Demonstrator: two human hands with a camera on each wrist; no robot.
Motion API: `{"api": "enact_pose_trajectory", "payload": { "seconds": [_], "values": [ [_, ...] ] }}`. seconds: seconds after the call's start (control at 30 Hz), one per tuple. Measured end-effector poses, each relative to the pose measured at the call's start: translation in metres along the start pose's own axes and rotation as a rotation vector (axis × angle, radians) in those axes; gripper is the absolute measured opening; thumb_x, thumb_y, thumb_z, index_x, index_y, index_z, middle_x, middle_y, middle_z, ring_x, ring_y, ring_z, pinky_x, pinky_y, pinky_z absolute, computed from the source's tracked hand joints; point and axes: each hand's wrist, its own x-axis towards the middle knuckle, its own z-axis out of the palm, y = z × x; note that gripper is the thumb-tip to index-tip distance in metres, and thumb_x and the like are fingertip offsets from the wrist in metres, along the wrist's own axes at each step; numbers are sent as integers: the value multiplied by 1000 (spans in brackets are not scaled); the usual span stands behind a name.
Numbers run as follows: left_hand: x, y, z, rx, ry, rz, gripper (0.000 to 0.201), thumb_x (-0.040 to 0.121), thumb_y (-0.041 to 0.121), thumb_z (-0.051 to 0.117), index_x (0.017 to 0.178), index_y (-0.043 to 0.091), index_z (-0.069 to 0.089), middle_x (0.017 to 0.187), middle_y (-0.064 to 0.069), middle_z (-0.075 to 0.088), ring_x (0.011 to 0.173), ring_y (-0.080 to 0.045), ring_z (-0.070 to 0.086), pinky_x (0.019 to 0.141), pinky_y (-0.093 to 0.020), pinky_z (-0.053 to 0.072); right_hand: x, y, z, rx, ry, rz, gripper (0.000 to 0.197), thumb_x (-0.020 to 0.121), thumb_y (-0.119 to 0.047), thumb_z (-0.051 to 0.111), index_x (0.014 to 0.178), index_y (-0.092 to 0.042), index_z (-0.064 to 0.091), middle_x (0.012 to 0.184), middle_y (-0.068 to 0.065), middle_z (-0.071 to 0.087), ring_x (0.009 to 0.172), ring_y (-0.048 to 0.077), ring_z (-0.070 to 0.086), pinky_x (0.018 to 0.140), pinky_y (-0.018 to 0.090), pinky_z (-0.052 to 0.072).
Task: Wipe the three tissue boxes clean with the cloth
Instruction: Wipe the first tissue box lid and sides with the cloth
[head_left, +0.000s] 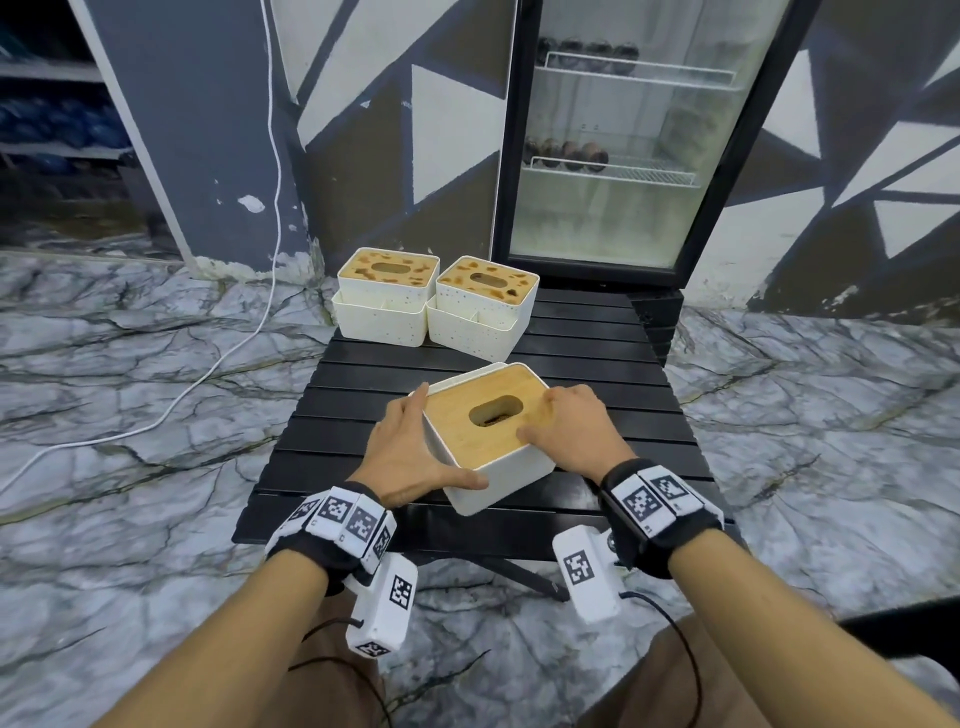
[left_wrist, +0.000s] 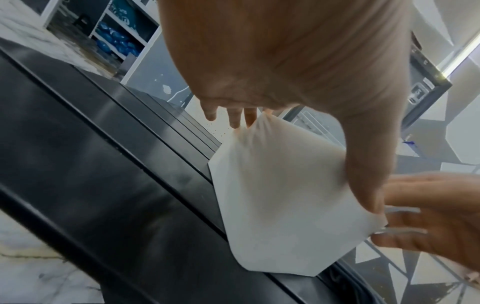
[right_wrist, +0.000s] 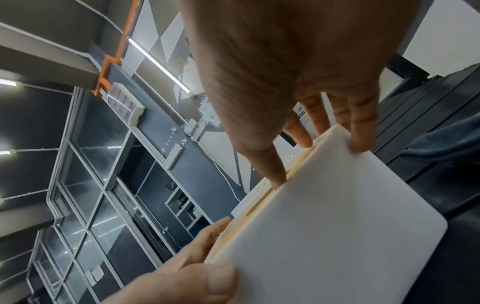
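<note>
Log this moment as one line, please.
left hand: grips white plastic box | right hand: holds its slotted wooden lid | on: black slatted table

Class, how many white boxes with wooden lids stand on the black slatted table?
3: front box, held; far-left box and far-right box, side by side at the back.

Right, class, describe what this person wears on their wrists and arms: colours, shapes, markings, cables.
The left band and right band are black wrist straps ringed with white blocks printed with black square codes. Below them hang the left box and right box, white, coded too, each trailing a thin black cable. No sleeves; left hand and right hand ungloved.
</note>
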Motion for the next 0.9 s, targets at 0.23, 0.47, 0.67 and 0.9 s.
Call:
{"api": "enact_pose_trajectory", "payload": {
  "seconds": [0.23,0.47,0.67,0.9],
  "values": [
    [-13,-5,-4,-21,158,73,82,57,67,79,125,30,49,118,11,51,118,-16,45,103,-39,38,12,2,-7,68,62,-86,48,88,-23,61,133,-10,49,141,11,42,134,21,33,106,27,27],
    [-15,-1,-8,-131,234,127,33,84,39,74,111,27,60,92,7,62,91,-8,58,83,-32,46,29,-1,-4,127,150,72,38,84,-34,65,113,-13,51,116,10,54,103,29,54,87,37,45],
    [13,12,-26,-185,156,169,54,92,27,68,141,27,48,131,0,49,122,-11,47,101,-25,34,20,2,-7,299,-16,-25,64,74,-37,78,127,-16,48,105,-7,56,96,11,54,73,20,42],
    [48,16,-35,-107,-22,103,63,96,33,63,152,33,35,156,-1,32,143,-18,30,117,-37,25,29,7,-6,361,-83,-35,60,79,-31,75,132,-23,49,109,-7,61,93,9,56,60,9,37]
  ]
}}
